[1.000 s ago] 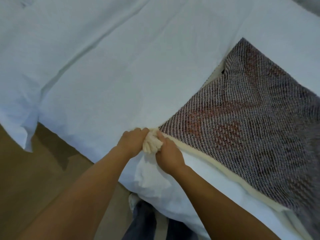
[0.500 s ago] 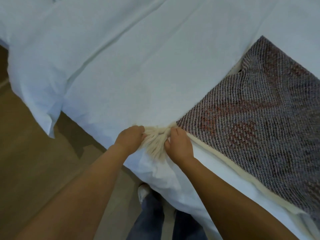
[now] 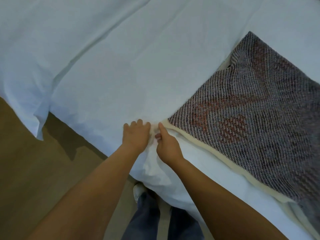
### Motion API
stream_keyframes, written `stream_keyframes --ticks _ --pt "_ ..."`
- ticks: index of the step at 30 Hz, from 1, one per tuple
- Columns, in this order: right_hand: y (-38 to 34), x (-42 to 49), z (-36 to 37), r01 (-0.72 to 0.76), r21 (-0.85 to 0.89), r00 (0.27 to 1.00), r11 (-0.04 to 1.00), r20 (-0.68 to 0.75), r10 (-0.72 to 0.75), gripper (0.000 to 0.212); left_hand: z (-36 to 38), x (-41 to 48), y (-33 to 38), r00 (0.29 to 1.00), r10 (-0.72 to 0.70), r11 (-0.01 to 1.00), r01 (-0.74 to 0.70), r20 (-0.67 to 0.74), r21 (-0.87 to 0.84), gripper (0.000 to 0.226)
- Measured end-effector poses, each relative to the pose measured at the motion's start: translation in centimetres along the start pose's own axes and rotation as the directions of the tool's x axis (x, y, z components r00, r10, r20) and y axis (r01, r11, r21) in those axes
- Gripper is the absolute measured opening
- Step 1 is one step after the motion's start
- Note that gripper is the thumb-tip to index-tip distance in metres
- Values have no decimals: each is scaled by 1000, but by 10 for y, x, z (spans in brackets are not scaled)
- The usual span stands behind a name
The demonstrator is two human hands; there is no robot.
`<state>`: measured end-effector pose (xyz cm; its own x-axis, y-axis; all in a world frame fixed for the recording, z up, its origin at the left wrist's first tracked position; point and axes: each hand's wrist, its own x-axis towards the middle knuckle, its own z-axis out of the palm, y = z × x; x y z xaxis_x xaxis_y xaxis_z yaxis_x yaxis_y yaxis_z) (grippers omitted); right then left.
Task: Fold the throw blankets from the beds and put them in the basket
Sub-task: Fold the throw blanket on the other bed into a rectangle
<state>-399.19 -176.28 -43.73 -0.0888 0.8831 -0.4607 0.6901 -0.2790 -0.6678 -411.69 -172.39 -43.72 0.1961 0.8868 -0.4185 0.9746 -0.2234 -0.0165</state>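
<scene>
A dark woven throw blanket [image 3: 251,118] with faded red motifs and a cream border lies flat on the right side of the white bed [image 3: 121,75]. Its near left corner sits at the bed's edge, where both my hands meet. My left hand [image 3: 136,135] has its fingers curled down over the cream fringe [image 3: 154,133] at that corner. My right hand [image 3: 167,146] pinches the same corner between its outstretched forefinger and thumb. Motion blur and my hands hide most of the fringe. No basket is in view.
White bedding hangs off the bed's left side in a loose corner [image 3: 39,122]. A brown floor [image 3: 34,179] runs along the bed below left. My jeans [image 3: 147,219] and one white shoe [image 3: 138,192] stand against the bed's near edge.
The bunched cream fringe that stuck out between my hands now lies lower and mostly hidden. Both hands stay at the blanket's corner, and the right forefinger has stretched out along the border.
</scene>
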Motion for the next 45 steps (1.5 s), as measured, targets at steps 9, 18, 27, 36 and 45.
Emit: stream_keyframes --ticks 9,18,27,36,45 --pt "47 -22 -79 -77 -46 923 996 -382 53 31 -61 29 77 956 167 964 -210 -242 -161 51" --pt "89 16 -185 -138 -141 932 980 -354 81 17 -102 93 175 943 248 953 -280 -223 -120 32" --pt "105 135 -273 51 -300 950 953 -279 -139 21 -111 197 216 990 46 966 -79 -136 -244 47" --pt "102 269 -341 204 -798 952 568 26 -306 26 -98 269 229 963 -143 912 38 -229 -409 30" --pt "106 279 -355 103 -761 918 641 -175 -355 23 -94 268 220 951 -205 764 8 -232 -645 19"
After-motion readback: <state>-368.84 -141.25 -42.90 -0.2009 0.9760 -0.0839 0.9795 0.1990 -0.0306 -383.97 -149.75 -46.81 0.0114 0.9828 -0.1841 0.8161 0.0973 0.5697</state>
